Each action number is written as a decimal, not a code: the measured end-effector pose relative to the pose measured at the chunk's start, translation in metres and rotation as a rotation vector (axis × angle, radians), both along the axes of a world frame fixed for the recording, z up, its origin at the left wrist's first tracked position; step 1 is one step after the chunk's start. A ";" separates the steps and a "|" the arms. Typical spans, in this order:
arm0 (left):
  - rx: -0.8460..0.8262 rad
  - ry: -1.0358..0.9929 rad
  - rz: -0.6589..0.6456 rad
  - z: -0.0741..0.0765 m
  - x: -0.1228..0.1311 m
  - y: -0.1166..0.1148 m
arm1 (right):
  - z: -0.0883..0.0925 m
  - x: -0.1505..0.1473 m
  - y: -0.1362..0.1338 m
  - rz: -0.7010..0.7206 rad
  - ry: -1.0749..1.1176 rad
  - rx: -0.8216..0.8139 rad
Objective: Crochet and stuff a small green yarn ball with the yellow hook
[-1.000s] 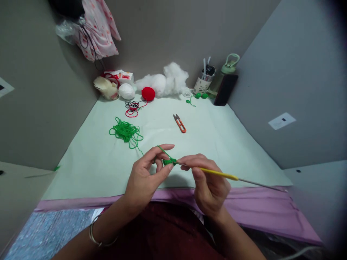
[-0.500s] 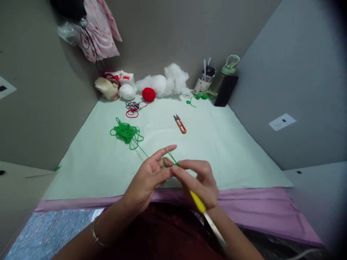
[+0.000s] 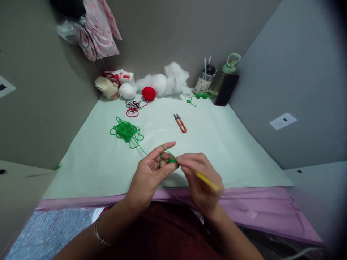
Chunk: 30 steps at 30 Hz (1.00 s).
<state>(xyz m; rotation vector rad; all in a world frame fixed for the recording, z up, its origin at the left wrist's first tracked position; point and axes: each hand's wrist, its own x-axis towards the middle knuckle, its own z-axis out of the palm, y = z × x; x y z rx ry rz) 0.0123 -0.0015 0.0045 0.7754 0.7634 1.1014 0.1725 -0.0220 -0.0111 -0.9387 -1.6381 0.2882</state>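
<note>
Between thumb and fingers, my left hand (image 3: 148, 177) pinches a small piece of green crochet work (image 3: 171, 160). Green yarn loops over its raised index finger and runs back to a loose green yarn heap (image 3: 126, 130) on the left of the table. My right hand (image 3: 204, 180) is closed round a crochet hook with a yellow handle (image 3: 207, 180). The hook's tip is hidden at the crochet piece, where the fingertips of both hands meet. Beyond the hands lie orange thread snips (image 3: 180, 123), touched by neither.
Along the back stand a red yarn ball (image 3: 149, 94), a white yarn ball (image 3: 127, 91), white stuffing (image 3: 173, 79), a pen cup (image 3: 202, 83), a green bottle (image 3: 220, 77) and a dark phone (image 3: 227, 90). Small green pieces (image 3: 202, 95) lie near the cup. Grey partitions enclose the table's sides.
My right hand has turned, swinging the hook's handle from steeply downward to a flatter slant toward the right. The green piece in my left hand now shows more.
</note>
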 end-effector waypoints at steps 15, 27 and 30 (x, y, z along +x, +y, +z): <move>0.046 0.056 -0.067 -0.004 -0.007 0.002 | 0.003 0.002 0.011 0.135 0.388 -0.295; 0.155 0.293 0.002 -0.004 -0.012 0.002 | 0.009 0.007 0.010 0.207 0.418 -0.358; 0.175 0.344 0.042 -0.002 -0.011 0.002 | 0.013 0.007 0.004 0.172 0.273 -0.264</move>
